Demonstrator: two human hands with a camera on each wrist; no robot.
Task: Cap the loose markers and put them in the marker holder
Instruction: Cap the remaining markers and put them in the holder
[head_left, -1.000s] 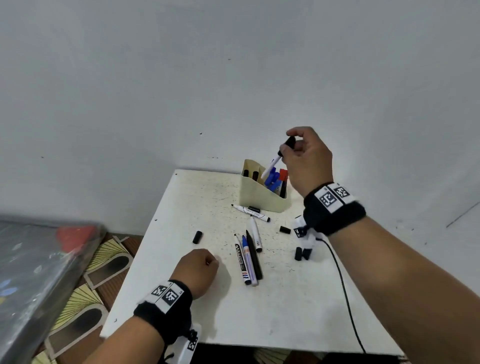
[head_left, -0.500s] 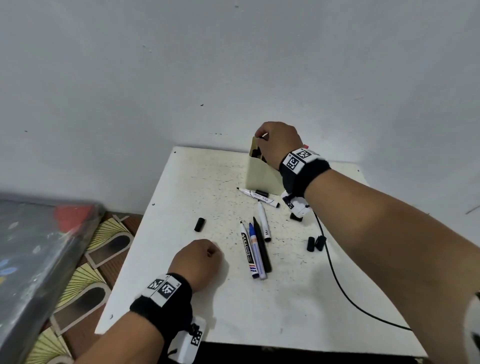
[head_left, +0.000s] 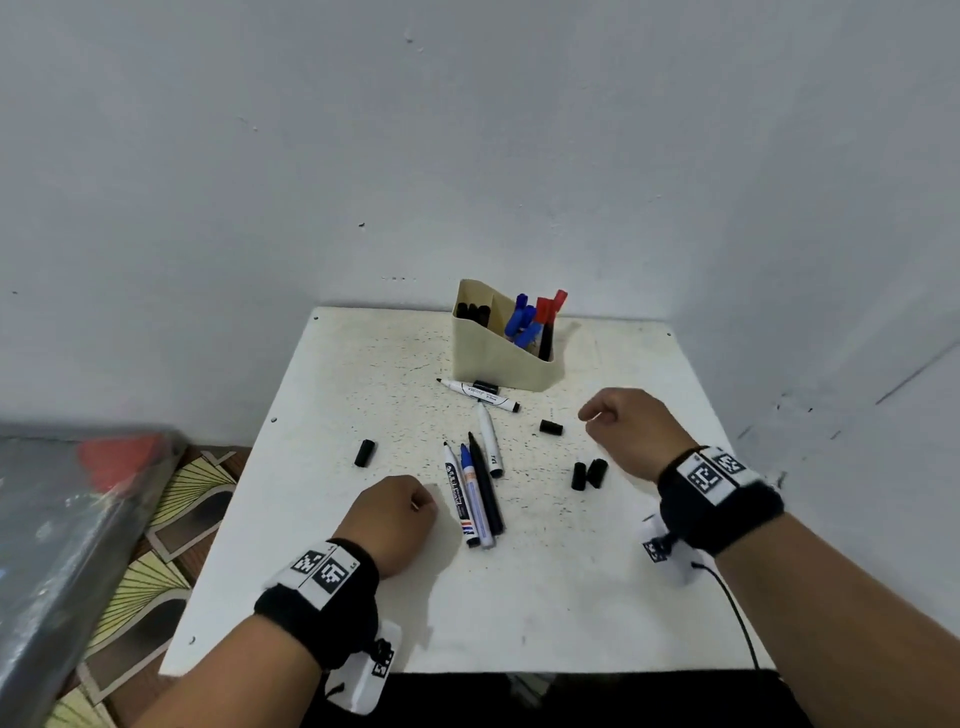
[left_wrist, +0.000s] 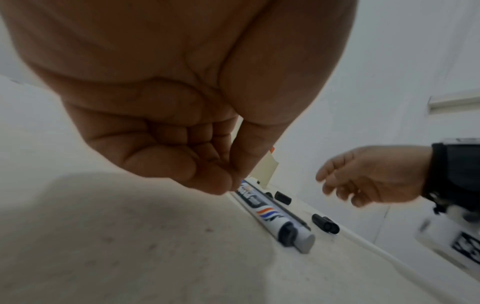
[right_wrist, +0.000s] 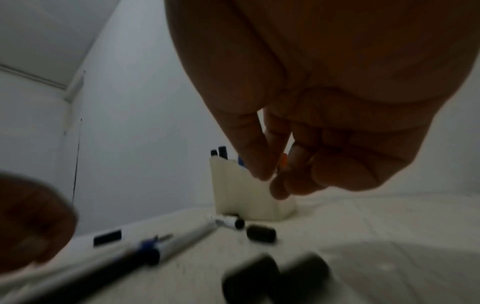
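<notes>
The beige marker holder (head_left: 498, 358) stands at the table's far side with black, blue and red capped markers in it. Uncapped markers lie in front of it: one crosswise (head_left: 479, 395), a white one (head_left: 489, 440), and three side by side (head_left: 474, 496). Black caps lie loose: one at the left (head_left: 365, 452), one (head_left: 550, 427) near my right hand, and a pair (head_left: 588, 474). My left hand (head_left: 421, 503) rests on the table as a fist beside the three markers and holds nothing. My right hand (head_left: 591, 417) hovers empty, fingers loosely curled, right of the markers.
The white table (head_left: 519, 613) stands in a corner between grey walls. A black cable (head_left: 737, 618) runs from my right wrist across the table's near right part. A grey box (head_left: 67, 525) stands off the table's left side, above a patterned floor.
My right hand lowered the capped marker into the holder, let it go, and drew back toward me to the right, now empty. The left hand stayed in place.
</notes>
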